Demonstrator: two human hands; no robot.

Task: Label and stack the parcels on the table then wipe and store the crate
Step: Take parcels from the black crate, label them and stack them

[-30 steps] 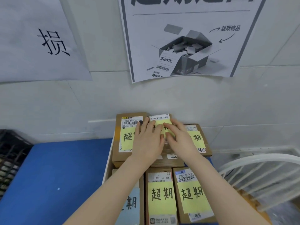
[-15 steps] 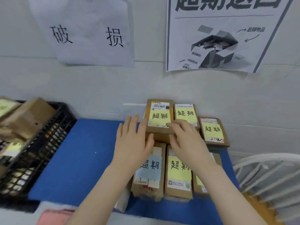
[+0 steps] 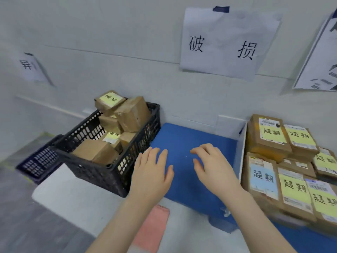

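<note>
Both forearms and hands (image 3: pixel 184 172) are bare, with no sleeves, gloves or jewellery.

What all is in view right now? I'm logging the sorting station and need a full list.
crate: one, black, left on the table
parcels in crate: about six, brown, heaped
stacked parcels: at least seven, brown, yellow notes, one blue, right
mat: one, blue, table centre
cloth: one, pink, near edge
paper signs: three, white, wall
second crate: one, dark blue, far left
left hand: open, empty, over mat
right hand: open, empty, over mat
</note>
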